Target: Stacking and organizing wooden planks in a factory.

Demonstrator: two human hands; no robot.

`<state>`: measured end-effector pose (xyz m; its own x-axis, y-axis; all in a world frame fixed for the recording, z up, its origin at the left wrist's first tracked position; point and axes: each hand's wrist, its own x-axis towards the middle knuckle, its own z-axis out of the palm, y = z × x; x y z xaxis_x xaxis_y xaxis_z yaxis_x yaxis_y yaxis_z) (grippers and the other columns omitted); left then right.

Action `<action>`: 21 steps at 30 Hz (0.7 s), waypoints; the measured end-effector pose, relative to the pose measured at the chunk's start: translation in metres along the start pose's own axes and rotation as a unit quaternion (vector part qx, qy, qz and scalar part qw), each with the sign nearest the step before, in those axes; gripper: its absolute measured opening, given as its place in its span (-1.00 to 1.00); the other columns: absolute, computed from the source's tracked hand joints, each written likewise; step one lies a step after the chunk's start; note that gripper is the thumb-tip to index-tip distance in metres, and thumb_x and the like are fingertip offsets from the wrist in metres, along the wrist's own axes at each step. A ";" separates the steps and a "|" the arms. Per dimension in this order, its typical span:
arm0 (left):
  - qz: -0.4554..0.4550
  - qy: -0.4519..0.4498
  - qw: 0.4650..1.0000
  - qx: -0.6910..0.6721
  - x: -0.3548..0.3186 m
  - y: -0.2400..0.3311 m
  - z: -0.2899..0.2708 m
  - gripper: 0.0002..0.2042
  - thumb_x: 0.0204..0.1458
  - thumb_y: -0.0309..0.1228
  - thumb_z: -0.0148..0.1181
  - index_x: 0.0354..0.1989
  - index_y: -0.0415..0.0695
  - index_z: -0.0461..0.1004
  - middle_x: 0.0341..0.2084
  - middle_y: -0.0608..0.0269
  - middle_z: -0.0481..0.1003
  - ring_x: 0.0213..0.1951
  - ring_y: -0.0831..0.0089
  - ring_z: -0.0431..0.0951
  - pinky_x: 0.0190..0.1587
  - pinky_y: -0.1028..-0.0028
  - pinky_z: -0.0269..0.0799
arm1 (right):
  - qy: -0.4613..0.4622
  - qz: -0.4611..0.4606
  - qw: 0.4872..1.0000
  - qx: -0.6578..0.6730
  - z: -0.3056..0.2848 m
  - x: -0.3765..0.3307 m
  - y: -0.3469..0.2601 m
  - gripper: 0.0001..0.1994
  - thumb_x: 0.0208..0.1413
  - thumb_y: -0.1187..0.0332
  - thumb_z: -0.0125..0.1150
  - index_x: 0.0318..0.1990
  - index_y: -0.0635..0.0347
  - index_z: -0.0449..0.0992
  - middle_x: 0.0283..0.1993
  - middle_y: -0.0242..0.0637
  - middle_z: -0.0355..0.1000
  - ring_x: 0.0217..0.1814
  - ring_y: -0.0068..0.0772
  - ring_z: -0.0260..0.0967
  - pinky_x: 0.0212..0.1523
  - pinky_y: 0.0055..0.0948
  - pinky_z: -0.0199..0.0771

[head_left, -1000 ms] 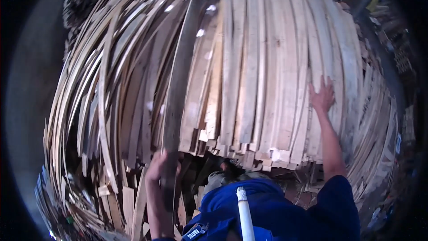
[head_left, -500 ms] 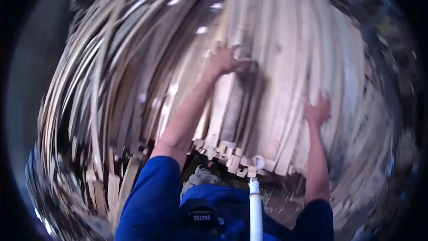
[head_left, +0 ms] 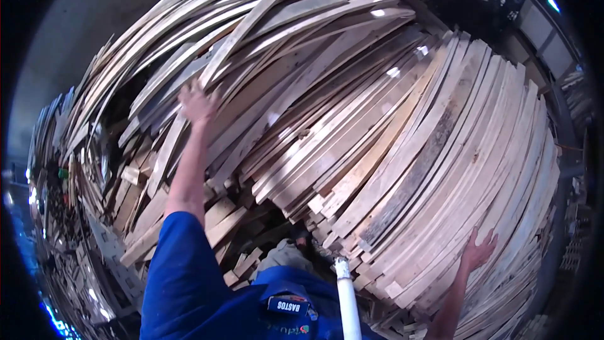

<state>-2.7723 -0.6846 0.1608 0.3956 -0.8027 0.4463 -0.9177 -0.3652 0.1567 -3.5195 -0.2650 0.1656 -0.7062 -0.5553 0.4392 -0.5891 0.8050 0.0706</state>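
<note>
While your left hand (head_left: 198, 106) was at 10 o'clock, fingers spread apart by the low end of a long slat (head_left: 255, 27), contact couldn't be told. That slat lay at 11 o'clock, slanting across the heap (head_left: 352, 56). Your right hand (head_left: 479, 253) was at 4 o'clock, fingers apart, over the stack (head_left: 472, 157), which filled 2 to 5; pressing or hovering, couldn't tell. Likeliest trouble: the slat crossed others, so a tug could have dragged neighbours along or started a slide toward you. Bare fingers on rough edges risked splinters. The stack's near ends, at 5 o'clock, were uneven, so a sideways shove could have spread them. Offcuts (head_left: 248, 261) at 7 o'clock could have tripped you. The cigarette (head_left: 348, 305), about half past 5, had an ash tip; if lit, falling ash could have scorched wood.
</note>
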 end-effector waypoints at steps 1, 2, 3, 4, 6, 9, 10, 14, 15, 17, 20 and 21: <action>-0.024 -0.026 0.999 0.036 0.007 -0.022 0.000 -0.34 -0.04 0.11 0.24 0.18 -0.05 0.38 0.31 -0.08 0.21 0.33 -0.02 0.20 0.27 -0.05 0.20 | 0.001 -0.004 1.000 -0.002 0.000 0.000 -0.001 -0.30 0.15 -0.20 0.13 0.34 0.02 0.31 0.42 -0.08 0.12 0.45 -0.02 0.07 0.37 -0.04 0.12; -0.051 -0.074 0.996 0.013 0.018 -0.041 -0.005 -0.40 -0.03 0.03 0.26 0.13 -0.07 0.40 0.29 -0.08 0.23 0.29 -0.04 0.25 0.23 0.00 0.26 | -0.001 0.009 1.000 -0.002 -0.001 0.000 -0.002 -0.30 0.15 -0.20 0.13 0.34 0.02 0.31 0.42 -0.08 0.12 0.45 -0.02 0.07 0.37 -0.04 0.12; -0.085 -0.134 0.987 0.002 0.022 -0.052 -0.007 -0.46 -0.03 -0.04 0.28 0.08 -0.09 0.43 0.26 -0.08 0.25 0.24 -0.06 0.31 0.20 0.06 0.32 | -0.003 0.009 1.000 0.002 -0.001 0.000 -0.002 -0.30 0.15 -0.18 0.14 0.34 0.03 0.31 0.42 -0.06 0.13 0.45 -0.01 0.07 0.37 -0.04 0.12; -0.008 -0.108 0.994 0.021 0.023 -0.059 -0.011 -0.54 -0.04 -0.13 0.29 -0.01 -0.13 0.44 0.22 -0.11 0.28 0.17 -0.07 0.36 0.14 0.07 0.36 | 0.003 0.000 1.000 0.001 -0.001 0.000 -0.002 -0.31 0.15 -0.17 0.15 0.34 0.04 0.31 0.42 -0.05 0.13 0.44 0.00 0.08 0.37 -0.04 0.12; 0.139 -0.036 0.990 0.010 0.015 -0.065 -0.026 -0.66 -0.07 -0.26 0.31 -0.18 -0.19 0.43 0.16 -0.18 0.30 0.07 -0.07 0.42 0.04 0.08 0.41 | 0.005 0.001 1.000 0.003 0.002 0.000 -0.001 -0.32 0.15 -0.14 0.17 0.34 0.01 0.30 0.41 -0.10 0.13 0.43 0.01 0.10 0.35 -0.02 0.14; 0.079 -0.168 0.977 -0.103 -0.025 -0.056 -0.061 -0.70 0.03 -0.21 0.28 -0.37 -0.22 0.43 -0.30 -0.07 0.49 -0.34 0.14 0.54 -0.32 0.21 0.46 | 0.038 -0.021 0.999 0.012 0.008 0.002 0.002 -0.35 0.14 -0.08 0.22 0.33 0.01 0.31 0.40 -0.13 0.15 0.41 0.02 0.13 0.32 -0.01 0.19; 0.038 -0.282 0.943 -0.175 -0.043 -0.052 -0.076 -0.66 0.09 -0.15 0.26 -0.40 -0.22 0.44 -0.49 0.05 0.52 -0.49 0.24 0.55 -0.44 0.25 0.44 | 0.030 -0.009 0.999 0.003 0.011 0.003 0.003 -0.35 0.13 -0.06 0.25 0.31 0.05 0.34 0.38 -0.10 0.17 0.39 0.03 0.15 0.32 -0.04 0.21; 0.002 -0.658 0.689 -0.302 -0.117 -0.004 -0.115 -0.24 0.16 0.29 -0.11 -0.04 -0.32 0.51 -0.45 0.11 0.57 -0.49 0.37 0.58 -0.42 0.38 0.48 | 0.065 -0.038 0.996 0.054 0.020 0.003 0.011 -0.37 0.08 -0.01 0.33 0.23 0.16 0.43 0.35 -0.01 0.23 0.35 0.01 0.22 0.33 -0.15 0.24; 0.004 -0.694 0.633 -0.344 -0.135 0.013 -0.120 -0.19 0.18 0.31 -0.18 0.05 -0.34 0.49 -0.39 0.09 0.58 -0.45 0.37 0.58 -0.36 0.39 0.51 | 0.065 -0.021 0.993 0.100 0.021 0.003 0.014 -0.37 0.06 -0.01 0.34 0.22 0.16 0.44 0.34 -0.02 0.24 0.35 0.00 0.22 0.33 -0.17 0.24; -0.043 -0.716 0.470 -0.515 -0.168 0.058 -0.120 -0.33 0.20 0.11 0.03 0.23 -0.26 0.37 -0.23 0.13 0.59 -0.41 0.40 0.61 -0.39 0.44 0.48 | 0.065 0.003 0.997 0.044 0.022 0.001 0.015 -0.34 -0.01 -0.03 0.38 0.22 0.10 0.45 0.36 -0.09 0.24 0.38 -0.03 0.20 0.34 -0.12 0.22; 0.085 -0.691 0.540 -0.472 -0.191 0.142 -0.103 -0.24 0.24 0.24 -0.18 0.33 -0.22 0.25 -0.16 0.11 0.54 -0.49 0.51 0.51 -0.41 0.50 0.42 | 0.041 0.025 0.998 0.030 0.020 -0.002 0.015 -0.30 -0.01 -0.06 0.36 0.29 -0.04 0.38 0.41 -0.17 0.17 0.44 -0.08 0.10 0.33 0.07 0.16; 0.133 -0.682 0.553 -0.460 -0.192 0.172 -0.098 -0.24 0.23 0.25 -0.20 0.34 -0.18 0.26 -0.14 0.08 0.52 -0.52 0.57 0.44 -0.43 0.50 0.39 | 0.065 0.007 0.997 0.043 0.018 -0.003 0.014 -0.30 0.00 -0.07 0.35 0.30 -0.05 0.36 0.41 -0.19 0.16 0.45 -0.10 0.08 0.33 0.08 0.14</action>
<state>-3.0095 -0.5468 0.1882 -0.6724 -0.6092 -0.4204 -0.3332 -0.2581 0.9068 -3.5328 -0.2556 0.1494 -0.6605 -0.5077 0.5532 -0.6153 0.7882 -0.0112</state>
